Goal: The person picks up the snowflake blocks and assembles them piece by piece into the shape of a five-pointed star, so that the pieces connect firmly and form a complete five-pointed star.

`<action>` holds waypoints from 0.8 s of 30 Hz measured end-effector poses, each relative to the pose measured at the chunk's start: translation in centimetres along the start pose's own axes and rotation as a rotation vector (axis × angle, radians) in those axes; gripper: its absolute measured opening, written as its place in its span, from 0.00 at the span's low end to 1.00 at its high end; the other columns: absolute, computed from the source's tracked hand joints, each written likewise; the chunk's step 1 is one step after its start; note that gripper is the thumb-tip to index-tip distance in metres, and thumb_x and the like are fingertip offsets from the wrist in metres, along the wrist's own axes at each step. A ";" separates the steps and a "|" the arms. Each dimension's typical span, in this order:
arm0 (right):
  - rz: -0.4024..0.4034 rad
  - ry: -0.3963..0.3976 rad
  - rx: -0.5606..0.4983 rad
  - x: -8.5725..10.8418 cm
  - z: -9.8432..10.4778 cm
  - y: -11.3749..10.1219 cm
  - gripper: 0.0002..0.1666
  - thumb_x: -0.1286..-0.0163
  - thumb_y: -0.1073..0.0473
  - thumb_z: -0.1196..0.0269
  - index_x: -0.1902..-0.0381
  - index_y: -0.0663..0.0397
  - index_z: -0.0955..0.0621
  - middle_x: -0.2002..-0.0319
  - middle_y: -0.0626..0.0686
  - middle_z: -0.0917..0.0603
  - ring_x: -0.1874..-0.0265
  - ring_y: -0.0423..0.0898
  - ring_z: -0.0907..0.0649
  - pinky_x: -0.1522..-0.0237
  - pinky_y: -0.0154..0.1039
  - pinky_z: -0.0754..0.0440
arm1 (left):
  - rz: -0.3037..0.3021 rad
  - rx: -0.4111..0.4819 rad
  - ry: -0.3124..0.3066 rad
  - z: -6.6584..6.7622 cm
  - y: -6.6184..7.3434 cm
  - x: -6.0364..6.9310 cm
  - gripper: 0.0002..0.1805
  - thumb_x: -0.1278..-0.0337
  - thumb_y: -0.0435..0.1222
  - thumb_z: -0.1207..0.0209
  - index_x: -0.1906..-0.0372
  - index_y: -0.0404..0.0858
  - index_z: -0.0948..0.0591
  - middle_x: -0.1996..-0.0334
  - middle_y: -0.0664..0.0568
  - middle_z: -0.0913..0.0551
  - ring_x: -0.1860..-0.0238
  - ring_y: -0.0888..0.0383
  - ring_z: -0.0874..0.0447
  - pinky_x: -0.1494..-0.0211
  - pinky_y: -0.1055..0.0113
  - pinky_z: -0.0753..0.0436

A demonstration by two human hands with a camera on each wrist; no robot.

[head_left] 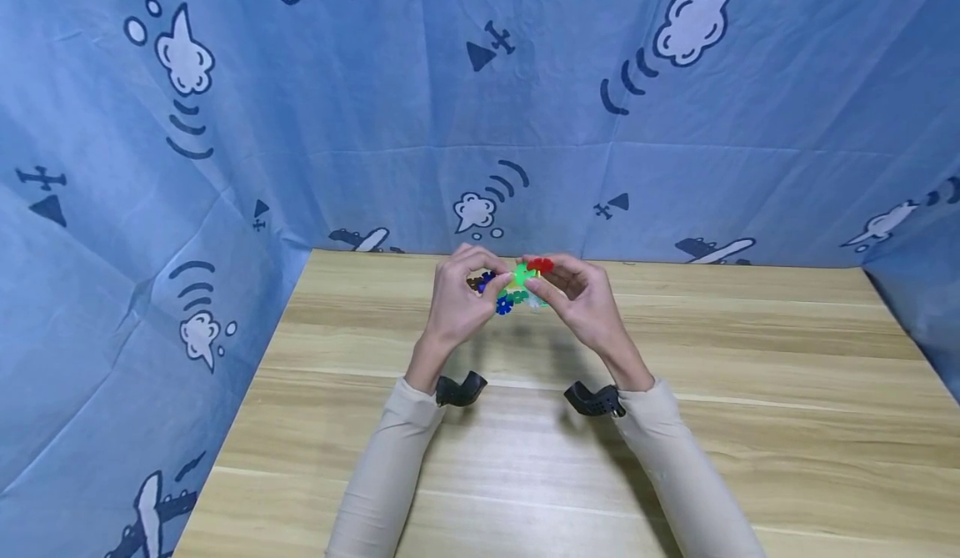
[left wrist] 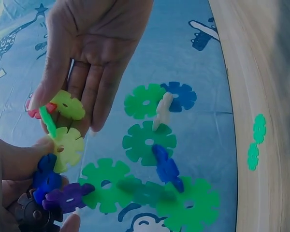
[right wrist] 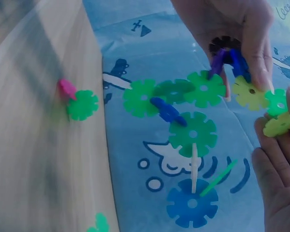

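A chain of notched plastic snowflake discs hangs between both hands. My left hand (head_left: 465,295) pinches a yellow disc (left wrist: 70,150); blue, purple and dark brown discs cluster by its fingers. My right hand (head_left: 588,304) pinches a small green disc (right wrist: 277,102) between thumb and fingers, with a second yellow disc (left wrist: 68,105) and a red disc (head_left: 540,265) beside it. The green disc meets the left hand's yellow one edge to edge. From the purple disc (left wrist: 67,197), green, blue and white discs run on as a loose string, ending near a blue disc (right wrist: 192,203).
Beneath the hands is a wood-grain table (head_left: 510,475), backed by a blue printed cloth (head_left: 540,108). Green discs (left wrist: 259,128) and a pink disc (right wrist: 66,89) show against the tabletop in the wrist views; whether they lie on it I cannot tell. Each wrist wears a black mount (head_left: 461,389).
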State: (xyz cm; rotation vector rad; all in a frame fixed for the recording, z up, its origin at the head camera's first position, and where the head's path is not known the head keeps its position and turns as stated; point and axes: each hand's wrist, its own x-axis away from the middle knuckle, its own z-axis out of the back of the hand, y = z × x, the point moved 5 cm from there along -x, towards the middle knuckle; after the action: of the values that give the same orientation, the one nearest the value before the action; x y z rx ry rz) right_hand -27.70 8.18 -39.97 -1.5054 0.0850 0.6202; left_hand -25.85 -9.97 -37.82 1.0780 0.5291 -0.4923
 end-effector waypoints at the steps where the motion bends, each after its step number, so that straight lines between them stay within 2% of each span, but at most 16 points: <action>1: 0.007 0.006 0.001 0.0 0.0 0.0 0.16 0.30 0.69 0.32 0.46 0.69 0.17 0.44 0.59 0.11 0.43 0.40 0.12 0.33 0.35 0.19 | -0.005 0.003 0.009 0.0 0.0 0.0 0.03 0.40 0.31 0.29 0.67 0.35 0.11 0.68 0.46 0.09 0.60 0.50 0.15 0.49 0.54 0.19; 10: 0.033 0.024 0.032 0.2 0.0 -0.2 0.18 0.32 0.71 0.31 0.45 0.68 0.17 0.44 0.61 0.13 0.43 0.39 0.13 0.32 0.35 0.19 | -0.018 -0.008 0.014 0.0 0.2 -0.2 0.02 0.42 0.30 0.29 0.68 0.34 0.11 0.68 0.47 0.09 0.59 0.51 0.16 0.48 0.62 0.22; 13: 0.020 0.019 0.022 0.2 0.1 0.0 0.17 0.31 0.70 0.31 0.45 0.70 0.17 0.44 0.63 0.13 0.43 0.39 0.12 0.33 0.35 0.19 | -0.018 -0.014 0.001 -0.2 0.2 -0.2 0.02 0.42 0.29 0.29 0.68 0.34 0.11 0.68 0.47 0.09 0.59 0.52 0.18 0.48 0.64 0.23; 19: -0.018 0.012 0.032 0.1 0.3 0.1 0.15 0.31 0.69 0.30 0.48 0.70 0.16 0.46 0.61 0.11 0.45 0.37 0.11 0.36 0.34 0.17 | -0.015 -0.030 -0.015 -0.4 0.3 0.0 0.02 0.43 0.29 0.29 0.68 0.34 0.12 0.67 0.47 0.10 0.58 0.52 0.20 0.48 0.63 0.24; 24: -0.005 -0.011 0.066 -0.1 0.2 -0.3 0.14 0.32 0.72 0.31 0.50 0.72 0.16 0.47 0.68 0.12 0.45 0.35 0.12 0.35 0.33 0.19 | -0.016 -0.040 -0.004 -0.4 0.2 0.1 0.02 0.42 0.29 0.29 0.69 0.35 0.12 0.68 0.48 0.10 0.59 0.53 0.20 0.52 0.63 0.23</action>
State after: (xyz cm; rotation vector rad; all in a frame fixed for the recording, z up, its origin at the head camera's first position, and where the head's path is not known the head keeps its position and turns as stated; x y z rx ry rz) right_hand -27.70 8.31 -39.67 -1.4383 0.0926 0.6156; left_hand -25.70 -9.55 -37.87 1.0354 0.5421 -0.4961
